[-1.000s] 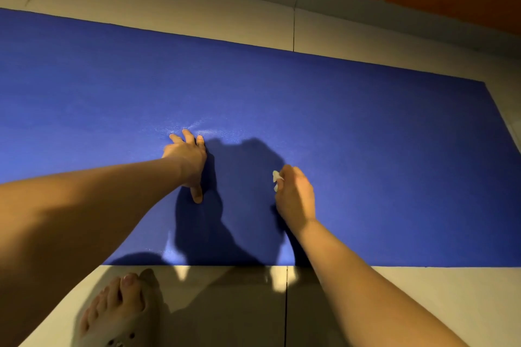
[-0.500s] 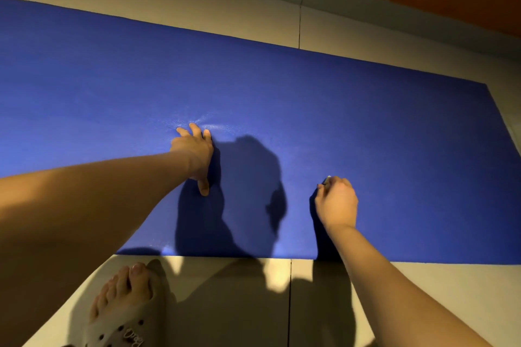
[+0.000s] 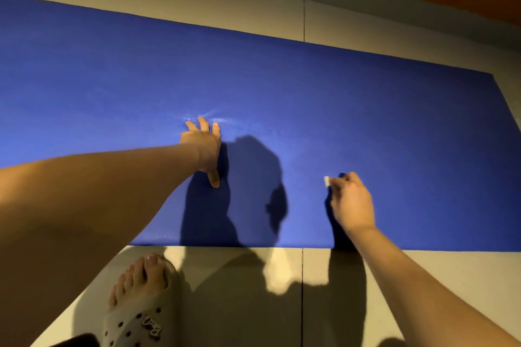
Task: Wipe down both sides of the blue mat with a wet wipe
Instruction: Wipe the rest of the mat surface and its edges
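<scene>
Seemingly tiled floor (image 3: 169, 3) under blue mat (image 3: 366, 110) and sandalled foot (image 3: 141, 290)

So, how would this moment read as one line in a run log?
step: wiping mat top | left hand: pressed flat on mat | right hand: grips wipe against mat | mat: flat on floor

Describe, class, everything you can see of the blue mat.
The blue mat is a thin, matte, finely textured sheet lying flat on pale floor tiles; one end runs out of frame. A shiny streaked patch shows near its middle. The left hand presses on it with spread fingers; the right hand holds a wet wipe to it.
</scene>
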Motion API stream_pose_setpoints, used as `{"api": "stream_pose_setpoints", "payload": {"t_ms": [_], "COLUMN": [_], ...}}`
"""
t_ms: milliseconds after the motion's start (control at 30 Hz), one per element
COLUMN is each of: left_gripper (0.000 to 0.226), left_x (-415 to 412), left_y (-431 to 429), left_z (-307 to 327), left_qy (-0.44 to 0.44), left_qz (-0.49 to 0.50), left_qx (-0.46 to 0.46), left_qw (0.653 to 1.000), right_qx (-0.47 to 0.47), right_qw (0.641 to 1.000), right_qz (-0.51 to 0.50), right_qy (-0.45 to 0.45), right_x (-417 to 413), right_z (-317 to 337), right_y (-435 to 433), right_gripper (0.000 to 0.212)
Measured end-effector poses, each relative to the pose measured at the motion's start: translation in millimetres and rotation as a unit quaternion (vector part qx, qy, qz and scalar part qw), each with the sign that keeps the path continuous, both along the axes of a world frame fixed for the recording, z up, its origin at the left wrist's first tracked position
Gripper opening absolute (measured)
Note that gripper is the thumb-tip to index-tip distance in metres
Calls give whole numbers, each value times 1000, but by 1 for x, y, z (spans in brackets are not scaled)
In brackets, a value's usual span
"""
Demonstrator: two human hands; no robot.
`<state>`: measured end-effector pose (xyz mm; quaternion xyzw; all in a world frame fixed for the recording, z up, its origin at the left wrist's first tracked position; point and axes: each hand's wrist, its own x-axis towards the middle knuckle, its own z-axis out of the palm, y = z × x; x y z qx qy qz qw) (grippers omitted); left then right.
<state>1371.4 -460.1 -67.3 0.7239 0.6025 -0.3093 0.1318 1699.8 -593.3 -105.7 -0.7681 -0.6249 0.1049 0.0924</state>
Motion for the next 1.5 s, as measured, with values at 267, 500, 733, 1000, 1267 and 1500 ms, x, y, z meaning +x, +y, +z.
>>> {"api": "stream_pose_setpoints", "payload": {"t_ms": [267,500,733,1000,1267,1500], "left_gripper": [165,163,163,163,92,93], "left_x": [-2,-5,-5,-3,11,8], "left_y": [0,-1,1,1,-35,-104], "left_z": [-1,0,-3,-4,16,8], "left_qy": [-3,-14,-12,-4,-6,-110], "left_qz": [-2,0,15,19,9,0], "left_qx": [13,19,9,14,51,42], "left_qw": [1000,1000,1000,1000,999,993], "right_qx": [-2,-13,-41,-20,-80,-98], "right_qw": [986,992,987,985,996,971], "right_qz": [-156,-5,-154,-147,-42,-220], "right_qy": [57,123,6,88,25,-11], "right_x": [-29,-95,8,-66,-41,25], "right_z": [4,5,5,2,15,21], "right_y": [-6,0,-19,-15,-19,-32], "right_gripper": [31,7,15,14,17,20]}}
